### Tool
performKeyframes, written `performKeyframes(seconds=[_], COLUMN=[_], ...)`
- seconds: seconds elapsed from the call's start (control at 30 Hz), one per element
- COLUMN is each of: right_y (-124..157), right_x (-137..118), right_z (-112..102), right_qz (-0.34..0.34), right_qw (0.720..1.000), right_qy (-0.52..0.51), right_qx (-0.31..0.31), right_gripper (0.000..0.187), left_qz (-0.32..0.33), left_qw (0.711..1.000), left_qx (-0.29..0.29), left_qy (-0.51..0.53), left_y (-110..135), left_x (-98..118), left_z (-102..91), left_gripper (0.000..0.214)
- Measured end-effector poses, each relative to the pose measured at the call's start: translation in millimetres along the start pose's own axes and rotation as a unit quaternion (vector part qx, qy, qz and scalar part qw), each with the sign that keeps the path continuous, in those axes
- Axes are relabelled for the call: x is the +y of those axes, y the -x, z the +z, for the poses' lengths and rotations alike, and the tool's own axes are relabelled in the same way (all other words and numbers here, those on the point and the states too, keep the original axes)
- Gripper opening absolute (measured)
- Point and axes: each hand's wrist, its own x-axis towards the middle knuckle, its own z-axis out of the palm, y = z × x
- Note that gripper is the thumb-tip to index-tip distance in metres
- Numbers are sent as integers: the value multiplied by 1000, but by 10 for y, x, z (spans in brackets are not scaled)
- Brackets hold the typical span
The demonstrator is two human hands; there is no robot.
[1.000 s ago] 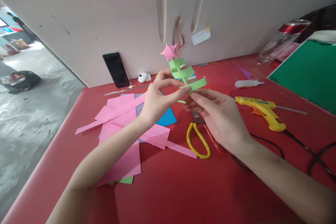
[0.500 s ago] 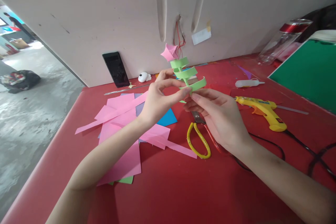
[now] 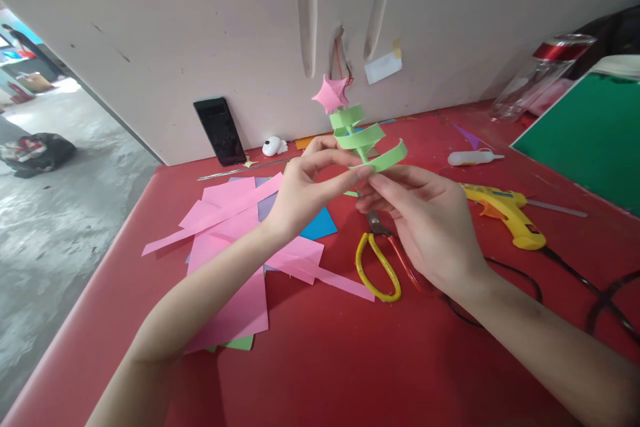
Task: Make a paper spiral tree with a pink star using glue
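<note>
Both hands hold a paper flower above the table: a green strip coils around a thin green stem, with a puffy pink paper star on top. My left hand pinches the lower coil and stem between thumb and fingers. Close against it, my right hand is closed on the bottom of the same piece, its fingers partly hiding that end. Beneath the right hand lie scissors with one yellow and one red handle, their blades partly covered.
Pink paper sheets and strips lie left on the red table. A phone leans on the wall beside a white case. At right are a yellow glue gun with its cord, a small bottle and a green board.
The paper flower has tilted and turned slightly to the right, its star showing a different face. My right hand has shifted a little to the right; my left hand stays nearly still.
</note>
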Motion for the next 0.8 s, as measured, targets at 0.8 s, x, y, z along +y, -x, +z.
performKeyframes(seconds=[0.8], right_y=[-17], right_x=[1], right_z=[6], right_qz=[21], right_qw=[999], right_qy=[-34], right_qx=[7], right_gripper=[11], left_qz=[57], left_qw=[991], left_qx=[-83], left_qy=[88], left_y=[-116], left_x=[-130], left_z=[-134], left_gripper=[9])
